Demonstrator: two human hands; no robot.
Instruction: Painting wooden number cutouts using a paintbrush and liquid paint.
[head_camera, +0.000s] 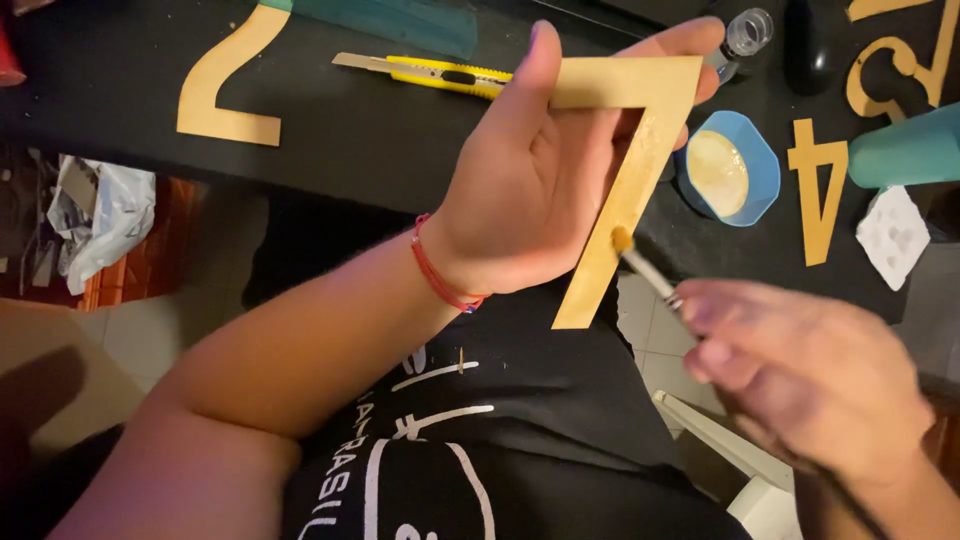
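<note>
My left hand holds up a gold-painted cardboard cut-out shaped like a seven, palm toward me, a red string bracelet on the wrist. My right hand, blurred, grips a small paintbrush whose gold-tipped bristles touch the lower edge of the cut-out's long stroke. A blue bowl of gold paint sits on the black table just behind the cut-out.
On the black table lie a yellow utility knife, another gold cut-out at left, a gold four-shaped one and more shapes at right, a teal cup, a small clear jar. Crumpled paper lies on the floor at left.
</note>
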